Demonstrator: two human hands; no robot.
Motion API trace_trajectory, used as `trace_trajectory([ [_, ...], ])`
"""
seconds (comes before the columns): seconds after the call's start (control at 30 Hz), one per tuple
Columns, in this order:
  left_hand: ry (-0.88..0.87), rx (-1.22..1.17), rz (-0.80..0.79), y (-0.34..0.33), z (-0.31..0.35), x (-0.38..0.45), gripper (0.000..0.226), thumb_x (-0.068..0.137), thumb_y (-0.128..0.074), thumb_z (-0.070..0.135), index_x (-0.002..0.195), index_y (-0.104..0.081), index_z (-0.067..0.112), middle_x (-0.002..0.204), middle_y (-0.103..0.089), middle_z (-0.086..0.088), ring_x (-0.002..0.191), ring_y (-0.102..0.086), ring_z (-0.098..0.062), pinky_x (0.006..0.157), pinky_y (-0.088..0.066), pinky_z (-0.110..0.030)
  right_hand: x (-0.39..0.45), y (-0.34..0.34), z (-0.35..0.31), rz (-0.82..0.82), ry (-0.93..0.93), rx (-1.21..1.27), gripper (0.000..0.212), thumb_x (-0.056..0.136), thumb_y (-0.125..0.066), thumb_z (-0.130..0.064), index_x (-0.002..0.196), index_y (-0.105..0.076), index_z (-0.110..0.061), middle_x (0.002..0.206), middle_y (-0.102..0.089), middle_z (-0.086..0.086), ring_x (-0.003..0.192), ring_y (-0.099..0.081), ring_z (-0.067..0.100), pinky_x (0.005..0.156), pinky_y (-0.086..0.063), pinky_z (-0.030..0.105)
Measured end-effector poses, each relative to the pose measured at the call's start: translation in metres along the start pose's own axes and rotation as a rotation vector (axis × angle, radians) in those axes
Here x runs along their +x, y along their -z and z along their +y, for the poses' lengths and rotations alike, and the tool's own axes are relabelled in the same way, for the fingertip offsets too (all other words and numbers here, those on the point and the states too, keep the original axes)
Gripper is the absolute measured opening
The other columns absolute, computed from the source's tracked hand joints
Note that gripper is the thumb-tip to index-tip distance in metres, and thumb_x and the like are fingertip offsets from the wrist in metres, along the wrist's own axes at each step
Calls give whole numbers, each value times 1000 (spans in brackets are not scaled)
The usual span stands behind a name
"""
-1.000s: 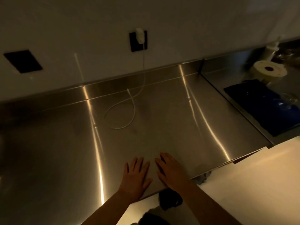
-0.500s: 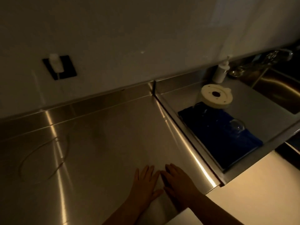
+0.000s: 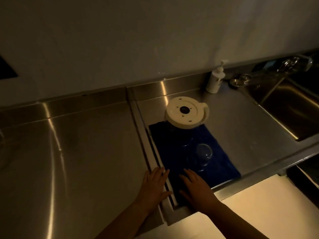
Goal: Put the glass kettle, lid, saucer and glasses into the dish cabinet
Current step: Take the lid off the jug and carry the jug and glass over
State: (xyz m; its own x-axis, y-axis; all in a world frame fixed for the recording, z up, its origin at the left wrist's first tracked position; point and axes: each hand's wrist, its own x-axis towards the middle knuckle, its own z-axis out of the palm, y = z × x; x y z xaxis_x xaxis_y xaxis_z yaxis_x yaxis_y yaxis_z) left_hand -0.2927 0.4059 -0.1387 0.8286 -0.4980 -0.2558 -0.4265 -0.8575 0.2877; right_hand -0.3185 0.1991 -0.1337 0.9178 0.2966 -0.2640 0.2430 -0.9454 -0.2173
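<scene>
We see the sink (image 3: pixel 283 107) far right of our hands, its contents lost in the dark; ahead of our right hand (image 3: pixel 196 188) a blue mat (image 3: pixel 174 149) carries an upturned kettle (image 3: pixel 185 112) and a glass (image 3: pixel 203 153); a soap bottle (image 3: pixel 214 80) stands beyond; our left hand (image 3: pixel 154 184) lies flat on the counter (image 3: pixel 77 152), both hands spread wide, empty.

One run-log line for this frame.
stage: reaching | left hand: open, empty | right hand: open, over blue mat | kettle, glass: untouched
</scene>
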Motion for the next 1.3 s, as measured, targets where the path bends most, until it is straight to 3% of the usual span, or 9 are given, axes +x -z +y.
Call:
trace_trajectory([
  [0.2, 110, 60, -38, -17, 52, 23, 76, 92, -32, 61, 151, -1, 25, 159, 5, 0, 145, 9, -18, 114, 9, -48, -19, 3, 60, 8, 173, 32, 57, 94, -47, -40, 146, -33, -22, 155, -24, 5, 143, -21, 22, 115, -18, 35],
  [0.37, 173, 64, -48, -19, 59, 32, 76, 93, -33, 60, 151, -1, 24, 159, 5, -1, 145, 8, -19, 114, 8, -49, -18, 9, 93, -1, 299, 51, 51, 96, -41, -42, 144, -35, -26, 154, -26, -2, 142, -22, 15, 113, -15, 25],
  [0.47, 183, 31, 0, -11, 64, 45, 78, 91, -33, 62, 151, 0, 23, 159, 4, 0, 145, 7, -17, 116, 4, -49, -14, 19, 112, 13, 314, 78, 47, 96, -40, -41, 139, -43, -24, 147, -37, -3, 135, -32, 13, 109, -23, 22],
  [0.63, 87, -7, 168, 13, 82, 78, 81, 92, -38, 57, 150, 7, 23, 159, 3, 2, 145, 3, -14, 115, 7, -38, -2, 36, 145, 113, 235, 129, 46, 95, -43, -41, 136, -44, -22, 140, -42, -3, 126, -39, 10, 103, -30, 19],
  [0.83, 96, -167, 269, 32, 110, 103, 88, 89, -51, 52, 149, 8, 26, 158, -1, 6, 143, -9, -12, 113, -5, -26, 23, 56, 164, 146, 232, 247, 48, 93, -50, -39, 136, -43, -20, 138, -45, -2, 126, -41, 11, 101, -28, 16],
  [1.0, 73, -47, 275, 40, 133, 117, 75, 91, -53, 41, 150, -9, 28, 157, -9, 2, 142, -12, -18, 113, -22, -34, 38, 75, 177, 68, 404, 230, 48, 93, -51, -34, 137, -42, -19, 139, -44, -2, 124, -42, 10, 98, -27, 11],
  [1.17, 116, -20, 320, 41, 150, 123, 61, 92, -55, 31, 146, -28, 22, 152, -23, -4, 140, -15, -21, 113, -25, -36, 55, 106, 198, 78, 495, 243, 47, 92, -56, -25, 136, -44, -15, 135, -48, 1, 121, -46, 12, 97, -27, 10],
  [1.3, 161, -47, 373, 42, 154, 115, 57, 91, -57, 29, 142, -35, 18, 150, -27, -5, 138, -19, -21, 111, -26, -32, 60, 110, 194, 23, 501, 308, 55, 90, -59, -32, 140, -37, -20, 137, -46, -4, 121, -43, 6, 95, -25, 6],
])
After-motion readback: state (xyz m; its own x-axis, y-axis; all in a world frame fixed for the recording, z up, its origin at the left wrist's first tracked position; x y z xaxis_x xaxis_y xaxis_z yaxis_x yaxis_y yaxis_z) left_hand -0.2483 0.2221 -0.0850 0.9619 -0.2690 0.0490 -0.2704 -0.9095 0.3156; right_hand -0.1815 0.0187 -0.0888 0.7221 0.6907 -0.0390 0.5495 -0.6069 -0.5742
